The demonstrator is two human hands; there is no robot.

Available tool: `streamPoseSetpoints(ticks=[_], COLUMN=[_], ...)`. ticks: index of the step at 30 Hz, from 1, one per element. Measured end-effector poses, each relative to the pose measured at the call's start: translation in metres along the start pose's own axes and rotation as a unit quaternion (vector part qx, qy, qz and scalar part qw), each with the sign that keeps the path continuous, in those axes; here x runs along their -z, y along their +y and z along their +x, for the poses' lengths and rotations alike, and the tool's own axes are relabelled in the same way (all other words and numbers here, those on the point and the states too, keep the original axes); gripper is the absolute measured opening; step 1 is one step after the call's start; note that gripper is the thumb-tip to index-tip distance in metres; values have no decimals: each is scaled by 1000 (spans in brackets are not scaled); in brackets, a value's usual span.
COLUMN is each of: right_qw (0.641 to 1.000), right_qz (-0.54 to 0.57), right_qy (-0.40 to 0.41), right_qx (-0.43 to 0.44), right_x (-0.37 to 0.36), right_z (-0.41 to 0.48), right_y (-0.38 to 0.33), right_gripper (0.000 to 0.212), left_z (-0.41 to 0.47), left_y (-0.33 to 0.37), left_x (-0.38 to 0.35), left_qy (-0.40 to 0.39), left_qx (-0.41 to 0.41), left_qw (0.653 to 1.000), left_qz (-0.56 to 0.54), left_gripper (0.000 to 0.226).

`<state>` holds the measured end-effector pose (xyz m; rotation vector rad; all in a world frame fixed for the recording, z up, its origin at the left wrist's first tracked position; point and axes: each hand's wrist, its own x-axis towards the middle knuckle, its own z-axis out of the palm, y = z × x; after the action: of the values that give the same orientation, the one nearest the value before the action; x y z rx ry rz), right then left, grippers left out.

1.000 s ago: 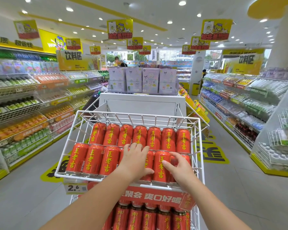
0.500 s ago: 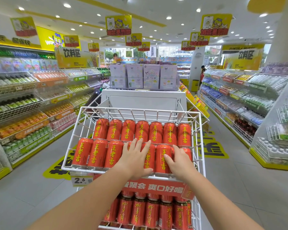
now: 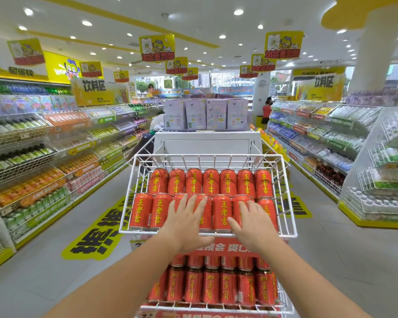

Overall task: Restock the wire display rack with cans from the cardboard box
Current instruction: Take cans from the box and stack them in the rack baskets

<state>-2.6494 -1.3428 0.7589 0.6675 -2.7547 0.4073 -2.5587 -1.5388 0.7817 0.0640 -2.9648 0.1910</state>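
Thin white-coated wire welded into an airy grid: top basket of the wire display rack, tilted toward the viewer in the middle of a shop aisle. Inside, glossy red cans, smooth cylinders with yellow characters, laid on their sides in two tight rows, seven across the back. Below a red banner, a lower tier of similar red cans with a dark band, packed side by side. Left hand palm down on the front row, left of centre, fingers straight and slightly spread, lying flat along the cans, thumb out near the rim wire. Right hand likewise palm down toward the right end of the same row, fingers spread and flat against the metal, gripping nothing. One front can bare between the two hands. Both forearms bare, reaching forward from the bottom corners, wrists just over the front rim. On either side, slanted wire shelves of bottled drinks; behind, pale lilac cartons on a white stand.
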Motion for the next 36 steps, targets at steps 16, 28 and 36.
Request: streamPoseSetpoints(ticks=[16,28,36], right_qw=[997,982,952], right_qz=[-54,-77,-58], right_qy=[-35,-172,-299], right_qx=[-37,-15,-25], right_x=[-79,-224,-383], right_z=[-143,-252,-358], right_y=[-161,-156,-108], right_gripper=[78,73,70], left_z=[-167,-260,-325], left_y=[-130,-103,-58], left_x=[-72,-234,-410], left_qy=[-23,-130,-221], left_qx=[-42,-35,-8], left_qw=[998,989,970], left_qz=[-27,-59,-99], left_gripper=[114,112,115])
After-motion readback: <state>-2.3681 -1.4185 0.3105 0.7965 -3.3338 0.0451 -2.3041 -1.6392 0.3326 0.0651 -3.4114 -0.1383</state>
